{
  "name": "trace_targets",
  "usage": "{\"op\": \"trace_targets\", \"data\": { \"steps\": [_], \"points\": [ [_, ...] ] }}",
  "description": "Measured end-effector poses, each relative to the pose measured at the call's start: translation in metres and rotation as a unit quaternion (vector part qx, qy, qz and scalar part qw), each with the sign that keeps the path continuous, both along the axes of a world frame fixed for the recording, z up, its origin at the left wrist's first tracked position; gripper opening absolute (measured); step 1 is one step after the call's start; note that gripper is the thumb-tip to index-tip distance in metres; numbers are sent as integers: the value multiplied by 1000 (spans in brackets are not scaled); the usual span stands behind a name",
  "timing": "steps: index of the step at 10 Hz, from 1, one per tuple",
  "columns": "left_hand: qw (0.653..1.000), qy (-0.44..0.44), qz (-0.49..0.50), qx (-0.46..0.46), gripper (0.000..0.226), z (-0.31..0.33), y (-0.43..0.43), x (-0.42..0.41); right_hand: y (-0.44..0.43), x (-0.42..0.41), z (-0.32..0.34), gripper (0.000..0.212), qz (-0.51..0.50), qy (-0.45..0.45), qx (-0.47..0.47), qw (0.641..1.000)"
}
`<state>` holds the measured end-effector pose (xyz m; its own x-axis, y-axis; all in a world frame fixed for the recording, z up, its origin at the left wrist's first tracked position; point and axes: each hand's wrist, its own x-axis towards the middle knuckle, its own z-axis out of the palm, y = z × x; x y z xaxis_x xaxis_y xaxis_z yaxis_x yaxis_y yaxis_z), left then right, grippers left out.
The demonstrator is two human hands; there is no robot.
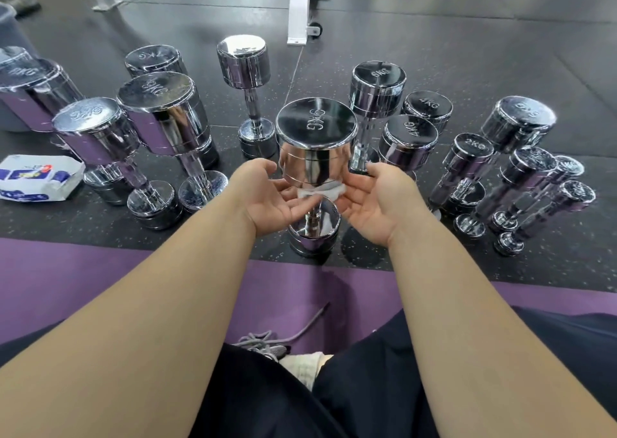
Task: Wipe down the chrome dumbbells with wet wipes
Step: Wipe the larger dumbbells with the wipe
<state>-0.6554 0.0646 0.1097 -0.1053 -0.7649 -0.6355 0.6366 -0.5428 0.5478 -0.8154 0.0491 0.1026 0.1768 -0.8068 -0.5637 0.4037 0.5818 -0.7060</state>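
Note:
A chrome dumbbell marked 9KG stands on end on the dark floor right in front of me. A white wet wipe lies stretched against the lower edge of its top head, just above the handle. My left hand is palm-up at the wipe's left end and pinches it with its fingertips. My right hand pinches the right end between thumb and fingers. The dumbbell's lower head is partly hidden behind my hands.
Several more chrome dumbbells stand upright on the left, at the back and on the right. A white and blue pack of wipes lies at far left. I sit on a purple mat; a white bench frame stands behind.

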Motion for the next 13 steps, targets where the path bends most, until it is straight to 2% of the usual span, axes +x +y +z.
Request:
{"op": "trace_targets", "data": {
  "steps": [1, 2, 3, 4, 5, 6, 7, 8, 9, 10, 11, 12, 13],
  "points": [
    [998, -21, 52, -5, 19, -1, -4, 9, -5, 2, 4, 19, -16, 65, -136, 988],
    [991, -114, 68, -30, 14, -3, -4, 8, -4, 5, 10, 22, 59, 44, -227, 971],
    [958, -259, 10, -124, 34, -6, 5, -2, -3, 1, 3, 23, 125, -43, -258, 957],
    [928, -300, -19, -220, 35, -10, 14, -9, -5, -4, -1, 35, 156, -78, -285, 943],
    [919, -319, 10, -233, 33, -12, 6, -5, -14, 2, -7, 34, 113, 26, -327, 938],
    [922, -296, 23, -247, 32, -14, -9, 1, -36, 19, -16, 78, 65, 97, -306, 945],
    [930, -269, 22, -249, 32, -19, -28, 4, -61, 35, -16, 116, 85, 92, -248, 961],
    [855, -465, -103, -206, 11, -33, -43, 2, -78, 47, -32, 84, 166, 136, -204, 955],
    [771, -584, -168, -188, 18, -69, -58, 1, -95, 59, -60, 18, 181, 193, -197, 944],
    [736, -640, -143, -170, 22, -78, -73, 5, -123, 74, -69, 13, 158, 247, -198, 935],
    [719, -667, -104, -165, 25, -87, -90, 16, -151, 88, -73, 23, 157, 311, -171, 922],
    [719, -668, -102, -160, 24, -95, -102, 22, -174, 95, -82, 30, 194, 396, -113, 890],
    [729, -658, -116, -148, 25, -109, -115, 28, -193, 96, -98, 33, 208, 423, -89, 877]
  ]
}}
